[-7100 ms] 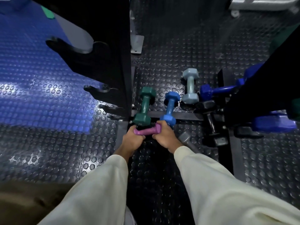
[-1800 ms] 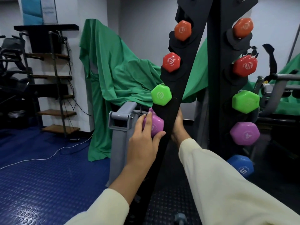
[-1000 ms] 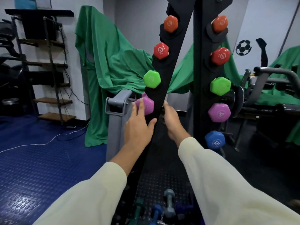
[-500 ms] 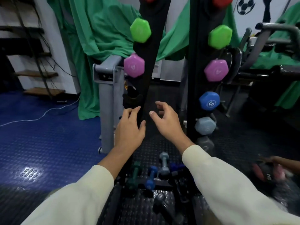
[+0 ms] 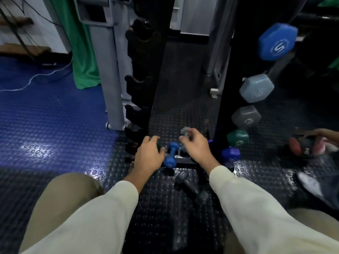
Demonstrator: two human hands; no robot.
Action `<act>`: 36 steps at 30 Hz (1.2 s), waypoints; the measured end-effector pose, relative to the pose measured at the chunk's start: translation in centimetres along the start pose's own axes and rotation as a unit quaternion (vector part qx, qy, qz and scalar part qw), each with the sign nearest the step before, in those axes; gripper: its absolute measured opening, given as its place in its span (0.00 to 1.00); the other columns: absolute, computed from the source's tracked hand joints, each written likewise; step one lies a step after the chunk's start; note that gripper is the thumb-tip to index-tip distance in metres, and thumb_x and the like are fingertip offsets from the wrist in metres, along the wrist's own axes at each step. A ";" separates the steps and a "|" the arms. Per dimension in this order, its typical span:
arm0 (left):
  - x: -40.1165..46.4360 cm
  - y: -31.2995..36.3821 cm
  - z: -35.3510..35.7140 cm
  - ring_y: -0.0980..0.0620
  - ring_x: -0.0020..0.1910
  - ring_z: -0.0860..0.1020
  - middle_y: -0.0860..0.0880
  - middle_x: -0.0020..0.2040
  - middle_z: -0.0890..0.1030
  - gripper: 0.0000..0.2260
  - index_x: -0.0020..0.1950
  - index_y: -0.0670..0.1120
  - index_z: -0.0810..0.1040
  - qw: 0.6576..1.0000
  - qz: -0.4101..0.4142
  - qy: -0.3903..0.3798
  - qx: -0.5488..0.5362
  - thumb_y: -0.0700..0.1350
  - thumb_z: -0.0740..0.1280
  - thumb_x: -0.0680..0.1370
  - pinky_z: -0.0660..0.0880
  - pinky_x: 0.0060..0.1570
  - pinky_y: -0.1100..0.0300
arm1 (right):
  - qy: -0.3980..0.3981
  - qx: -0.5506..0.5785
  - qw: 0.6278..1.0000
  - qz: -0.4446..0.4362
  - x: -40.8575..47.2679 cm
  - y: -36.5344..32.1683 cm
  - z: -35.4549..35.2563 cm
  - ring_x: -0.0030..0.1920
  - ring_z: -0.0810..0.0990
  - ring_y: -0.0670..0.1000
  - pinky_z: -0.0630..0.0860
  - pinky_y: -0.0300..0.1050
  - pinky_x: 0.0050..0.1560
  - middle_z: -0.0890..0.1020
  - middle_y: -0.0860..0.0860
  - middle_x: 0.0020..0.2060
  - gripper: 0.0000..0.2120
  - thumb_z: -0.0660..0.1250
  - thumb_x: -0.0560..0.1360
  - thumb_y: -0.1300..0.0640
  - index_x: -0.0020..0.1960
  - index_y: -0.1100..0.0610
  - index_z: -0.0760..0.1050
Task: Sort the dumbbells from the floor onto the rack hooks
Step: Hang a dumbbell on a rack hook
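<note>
On the studded floor at the rack foot: small blue dumbbell (image 5: pixel 171 154), hex-ended, lying between both hands. Left hand (image 5: pixel 149 156), at its 9 o'clock, loosely curled, empty; right hand (image 5: pixel 196 146), at 2 o'clock, likewise.

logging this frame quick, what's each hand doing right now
Left hand: over the floor dumbbells; fingers curl downward, grip cannot be told.
Right hand: fingers curled at the pale grey dumbbell; blurred, grip cannot be told.
</note>
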State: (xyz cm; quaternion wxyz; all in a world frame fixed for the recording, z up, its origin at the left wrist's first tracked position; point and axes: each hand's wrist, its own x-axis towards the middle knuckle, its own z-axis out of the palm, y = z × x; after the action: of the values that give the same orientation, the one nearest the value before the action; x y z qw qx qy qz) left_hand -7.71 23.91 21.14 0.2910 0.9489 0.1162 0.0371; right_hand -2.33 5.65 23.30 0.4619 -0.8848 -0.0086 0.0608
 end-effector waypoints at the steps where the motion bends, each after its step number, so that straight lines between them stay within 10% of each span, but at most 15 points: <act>1: 0.4 -0.7 0.9 0.41 0.56 0.81 0.46 0.64 0.74 0.22 0.74 0.49 0.73 1.000 -0.008 -0.011 0.003 0.53 0.69 0.81 0.79 0.55 0.47 | -0.003 -0.004 1.000 0.013 0.3 1.1 0.6 0.65 0.79 0.51 0.70 0.39 0.58 0.81 0.51 0.65 0.22 0.70 0.82 0.48 0.73 0.55 0.75; 10: 5.0 -2.7 8.4 0.40 0.58 0.80 0.44 0.64 0.77 0.22 0.75 0.48 0.71 0.997 -0.049 -0.059 0.011 0.51 0.67 0.81 0.79 0.54 0.48 | -0.034 -0.019 0.997 0.067 5.2 8.2 5.0 0.63 0.82 0.50 0.78 0.48 0.66 0.83 0.50 0.64 0.21 0.72 0.80 0.50 0.71 0.54 0.76; 14: 6.8 -3.5 12.5 0.43 0.51 0.82 0.45 0.55 0.83 0.24 0.76 0.50 0.68 0.989 -0.103 -0.106 -0.010 0.55 0.67 0.82 0.78 0.48 0.52 | -0.058 -0.033 0.995 0.077 8.7 10.7 6.6 0.45 0.81 0.45 0.79 0.40 0.50 0.84 0.51 0.55 0.15 0.70 0.82 0.54 0.67 0.54 0.77; 18: 9.0 -4.7 16.7 0.41 0.63 0.80 0.44 0.65 0.81 0.28 0.80 0.50 0.65 0.973 -0.150 -0.175 -0.032 0.60 0.64 0.83 0.75 0.57 0.52 | -0.083 -0.054 0.991 0.085 12.3 13.3 8.7 0.58 0.81 0.50 0.75 0.41 0.59 0.80 0.52 0.64 0.21 0.69 0.82 0.51 0.73 0.56 0.74; 26: 13.4 -8.2 24.2 0.36 0.73 0.73 0.40 0.78 0.70 0.41 0.86 0.55 0.49 0.918 -0.260 -0.292 -0.072 0.72 0.58 0.79 0.73 0.69 0.45 | -0.100 -0.064 0.984 0.130 17.1 16.6 11.8 0.51 0.83 0.52 0.75 0.40 0.47 0.84 0.53 0.55 0.18 0.69 0.80 0.52 0.68 0.56 0.77; 31: 14.5 -8.6 27.4 0.37 0.58 0.82 0.40 0.68 0.78 0.42 0.79 0.51 0.63 0.864 -0.349 -0.305 -0.197 0.77 0.59 0.74 0.81 0.54 0.48 | -0.102 -0.076 0.981 0.148 18.8 17.2 12.7 0.62 0.80 0.57 0.74 0.45 0.62 0.81 0.55 0.62 0.22 0.70 0.80 0.50 0.71 0.55 0.76; 36: 14.3 -8.0 29.1 0.40 0.39 0.82 0.41 0.57 0.79 0.34 0.76 0.52 0.57 0.816 -0.407 -0.280 -0.300 0.71 0.60 0.79 0.84 0.38 0.48 | -0.117 -0.083 0.979 0.142 19.3 17.5 12.8 0.63 0.79 0.57 0.74 0.45 0.62 0.79 0.56 0.64 0.23 0.69 0.80 0.49 0.73 0.54 0.74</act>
State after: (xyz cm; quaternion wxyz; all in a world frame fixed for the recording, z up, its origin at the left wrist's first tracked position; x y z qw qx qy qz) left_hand 8.58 18.02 -7.39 0.5698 0.6500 0.3885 -0.3193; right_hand 14.62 7.49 -0.18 0.3694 -0.8991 0.0584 0.2277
